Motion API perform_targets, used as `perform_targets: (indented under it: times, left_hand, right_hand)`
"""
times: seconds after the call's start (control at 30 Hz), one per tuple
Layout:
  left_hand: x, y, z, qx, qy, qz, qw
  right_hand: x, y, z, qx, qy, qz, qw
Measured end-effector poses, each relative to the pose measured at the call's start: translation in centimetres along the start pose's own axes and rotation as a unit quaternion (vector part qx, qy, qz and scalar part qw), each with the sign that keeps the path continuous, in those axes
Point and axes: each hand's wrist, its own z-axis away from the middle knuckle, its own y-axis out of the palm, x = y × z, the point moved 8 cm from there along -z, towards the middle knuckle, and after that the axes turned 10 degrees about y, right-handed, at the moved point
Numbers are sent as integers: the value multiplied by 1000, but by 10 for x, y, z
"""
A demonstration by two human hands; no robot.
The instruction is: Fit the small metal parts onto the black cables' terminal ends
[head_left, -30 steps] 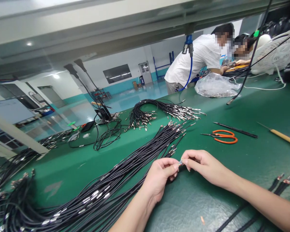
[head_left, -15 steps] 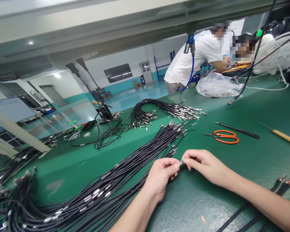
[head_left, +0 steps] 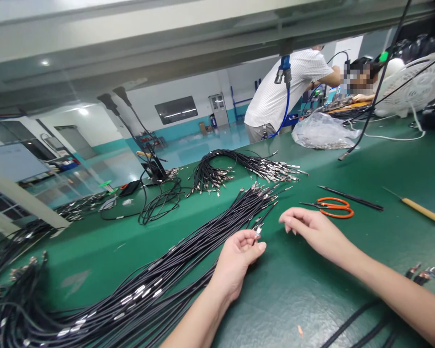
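My left hand (head_left: 235,263) holds the end of a thin black cable, its small shiny metal connector (head_left: 258,232) showing at the fingertips. The thumb is stretched out, away from the curled fingers. Beyond this hand lies a long bundle of black cables (head_left: 188,251) with metal-tipped ends. My right hand (head_left: 308,224) hovers over the mat, apart from the left, with its fingers loosely bent and nothing visible in them. Nearest to it are orange-handled scissors (head_left: 335,208).
Black tweezers (head_left: 350,197) and a yellow-handled pick (head_left: 422,210) lie to the right. A second cable bundle (head_left: 239,162) and a plastic bag (head_left: 322,133) are farther back. Thick cables (head_left: 351,323) lie under my right forearm. A person in a striped shirt (head_left: 271,96) stands across the bench.
My right hand has let go of the connector and moved up and right. My left hand has shifted slightly left with the cable end, its thumb lifted away. The person across has raised an arm.
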Motion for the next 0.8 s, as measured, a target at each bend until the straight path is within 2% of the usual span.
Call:
perform_targets:
  times: [0.1,0.2,0.33,0.4,0.47,0.53,0.67,0.8]
  left_hand:
    - [-8,4,0,2,44,-52,998]
    - [-15,6,0,12,95,-168,981]
    - [-26,-5,-5,-22,167,-371,913]
    - [-28,-13,-8,-48,173,-426,887]
    - [-31,-16,-8,-65,173,-444,877]
    - [-33,-7,-5,-41,186,-445,875]
    - [-26,26,9,74,194,-482,851]
    - [-11,36,19,125,153,-535,822]
  right_hand:
    - [-21,-12,-11,-24,25,97,995]
    - [-31,-7,-13,-20,6,201,979]
    - [-19,16,-5,1,-56,241,969]
    - [-8,31,1,26,-84,237,967]
    - [2,42,5,45,-99,220,969]
    - [11,47,8,62,-108,172,977]
    - [24,51,18,153,-99,31,983]
    - [32,43,28,179,-93,51,978]
